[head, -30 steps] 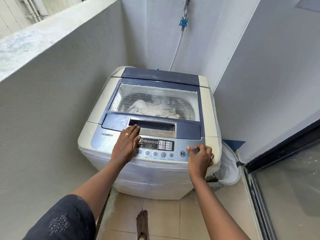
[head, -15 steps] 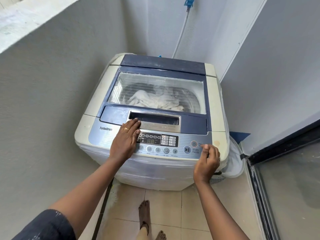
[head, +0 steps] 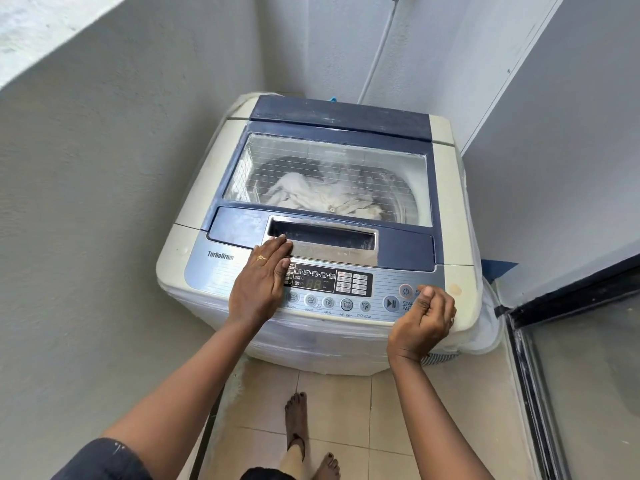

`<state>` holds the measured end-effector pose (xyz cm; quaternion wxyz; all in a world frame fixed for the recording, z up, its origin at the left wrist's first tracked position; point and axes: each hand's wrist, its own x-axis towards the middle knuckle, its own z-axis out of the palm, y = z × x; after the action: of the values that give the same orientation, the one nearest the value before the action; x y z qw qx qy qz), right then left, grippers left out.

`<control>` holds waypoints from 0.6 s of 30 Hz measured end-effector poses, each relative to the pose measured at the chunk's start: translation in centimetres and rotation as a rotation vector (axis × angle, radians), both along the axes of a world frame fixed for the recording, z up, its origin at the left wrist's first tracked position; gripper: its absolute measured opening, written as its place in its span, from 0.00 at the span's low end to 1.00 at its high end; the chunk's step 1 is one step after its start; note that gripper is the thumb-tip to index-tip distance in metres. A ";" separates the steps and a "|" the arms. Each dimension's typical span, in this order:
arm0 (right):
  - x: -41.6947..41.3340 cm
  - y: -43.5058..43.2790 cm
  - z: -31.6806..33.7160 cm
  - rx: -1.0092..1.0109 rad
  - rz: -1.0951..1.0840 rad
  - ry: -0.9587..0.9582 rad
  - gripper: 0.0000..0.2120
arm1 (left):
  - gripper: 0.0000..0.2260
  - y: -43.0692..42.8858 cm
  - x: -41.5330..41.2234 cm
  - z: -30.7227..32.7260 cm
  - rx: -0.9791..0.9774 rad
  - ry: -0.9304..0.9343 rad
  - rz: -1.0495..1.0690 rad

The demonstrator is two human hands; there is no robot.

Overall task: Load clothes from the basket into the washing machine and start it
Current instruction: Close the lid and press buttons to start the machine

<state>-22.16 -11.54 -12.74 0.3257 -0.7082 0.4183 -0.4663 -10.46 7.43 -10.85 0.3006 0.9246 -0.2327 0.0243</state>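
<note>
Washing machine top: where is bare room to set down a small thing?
Bare: the left cream strip and the right cream strip beside the glass lid, and the blue back panel. Crowded: the control panel, under the left hand and the right hand.

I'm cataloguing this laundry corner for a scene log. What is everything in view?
Washing machine: one, cream and blue, in the corner.
Lid: one, blue with clear window, closed.
Clothes: one heap, whitish, inside under the window.
Control panel: one, silver-blue, front edge.
Hose: one, pale, back wall.
Glass door: one, black-framed, right.
Floor tiles: several, beige, beneath.
Feet: two, bare, on the tiles.
Left hand: one, flat on the control panel, gold ring.
Right hand: one, fingers curled, beside the power button.
</note>
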 end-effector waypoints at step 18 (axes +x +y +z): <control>0.6 0.2 -1.1 -0.096 -0.089 0.101 0.18 | 0.36 0.3 -0.3 -0.3 -0.205 -0.060 0.007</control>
<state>-21.52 -11.33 -13.81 0.2486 -0.7264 0.4425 -0.4635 -10.79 7.77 -11.12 0.3864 0.8887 -0.2345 0.0767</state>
